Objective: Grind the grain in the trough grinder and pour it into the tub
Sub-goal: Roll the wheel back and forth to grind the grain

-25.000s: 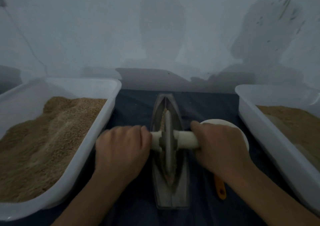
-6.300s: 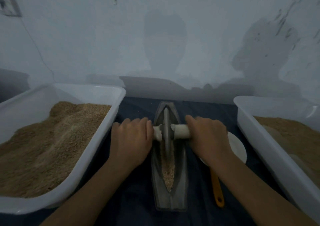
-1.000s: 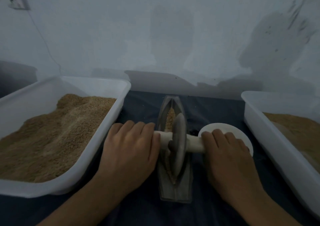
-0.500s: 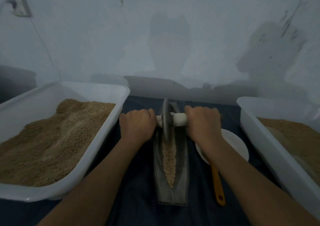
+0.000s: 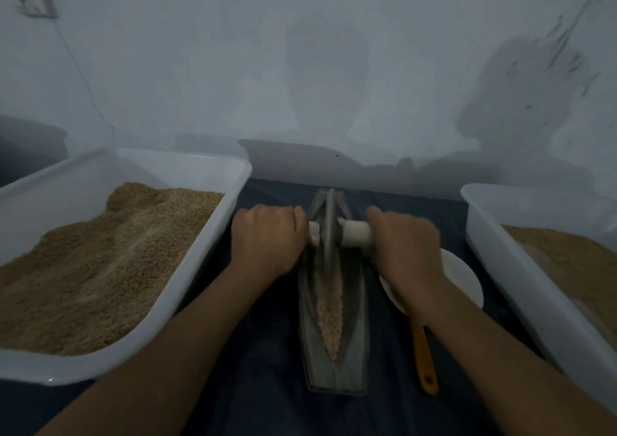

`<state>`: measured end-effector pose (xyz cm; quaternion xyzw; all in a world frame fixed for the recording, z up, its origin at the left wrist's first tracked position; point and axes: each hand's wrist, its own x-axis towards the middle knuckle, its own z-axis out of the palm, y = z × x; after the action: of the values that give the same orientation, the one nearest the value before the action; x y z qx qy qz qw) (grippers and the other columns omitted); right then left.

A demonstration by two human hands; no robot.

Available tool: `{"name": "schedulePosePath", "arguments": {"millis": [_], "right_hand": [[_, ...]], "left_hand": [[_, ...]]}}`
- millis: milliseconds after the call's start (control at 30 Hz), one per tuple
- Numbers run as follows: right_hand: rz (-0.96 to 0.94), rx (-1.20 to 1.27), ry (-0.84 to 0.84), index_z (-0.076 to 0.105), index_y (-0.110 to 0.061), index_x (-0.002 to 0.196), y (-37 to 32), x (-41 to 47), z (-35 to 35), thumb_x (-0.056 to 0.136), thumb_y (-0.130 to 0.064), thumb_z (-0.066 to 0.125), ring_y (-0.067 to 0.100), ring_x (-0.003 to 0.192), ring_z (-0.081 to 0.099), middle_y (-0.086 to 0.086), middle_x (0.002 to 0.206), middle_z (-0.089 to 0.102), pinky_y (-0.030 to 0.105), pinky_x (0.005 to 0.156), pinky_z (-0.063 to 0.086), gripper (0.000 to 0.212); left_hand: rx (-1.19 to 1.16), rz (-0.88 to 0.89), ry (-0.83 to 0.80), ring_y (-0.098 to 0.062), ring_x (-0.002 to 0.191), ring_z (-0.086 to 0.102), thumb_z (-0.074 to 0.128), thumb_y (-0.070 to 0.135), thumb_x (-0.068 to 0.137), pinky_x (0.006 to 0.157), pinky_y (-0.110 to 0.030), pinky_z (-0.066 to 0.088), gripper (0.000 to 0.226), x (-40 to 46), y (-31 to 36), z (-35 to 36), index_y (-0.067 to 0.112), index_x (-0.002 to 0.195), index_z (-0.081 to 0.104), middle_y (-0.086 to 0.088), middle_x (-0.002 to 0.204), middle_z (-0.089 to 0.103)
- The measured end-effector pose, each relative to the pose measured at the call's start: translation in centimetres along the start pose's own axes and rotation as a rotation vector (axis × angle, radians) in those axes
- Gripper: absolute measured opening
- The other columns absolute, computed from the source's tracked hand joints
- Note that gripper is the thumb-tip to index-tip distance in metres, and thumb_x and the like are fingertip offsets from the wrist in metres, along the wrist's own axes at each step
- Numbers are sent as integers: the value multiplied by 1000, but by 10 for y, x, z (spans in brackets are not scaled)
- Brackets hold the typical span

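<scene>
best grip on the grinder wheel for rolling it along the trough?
Grip the white axle handle on both sides of the grinding wheel, from above, as the left hand and right hand do. The disc stands on edge in the narrow trough, so only the handle ends offer a hold.

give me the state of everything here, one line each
left hand: grips the handle
right hand: grips the handle
grinding wheel: upright, at the trough's far end
trough grinder: grain along its channel
left tub: heaped with grain
right tub: partly filled
scoop: lying idle
</scene>
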<state>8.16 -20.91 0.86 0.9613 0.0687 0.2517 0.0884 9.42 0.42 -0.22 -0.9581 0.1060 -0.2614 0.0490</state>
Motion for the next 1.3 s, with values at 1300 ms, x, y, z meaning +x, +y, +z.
{"name": "schedulePosePath", "arguments": {"millis": [1300], "right_hand": [[-153,115,206,50,-26,103,5,-67,-6,67,-18,78,19,77,42,-4,91,50,36,65,30,47]], "left_hand": [[-219,-30,73,-16,67,59,23,44,108,65,-38,47,49,-81,0,-35,27,122,66,9,82,68]]}}
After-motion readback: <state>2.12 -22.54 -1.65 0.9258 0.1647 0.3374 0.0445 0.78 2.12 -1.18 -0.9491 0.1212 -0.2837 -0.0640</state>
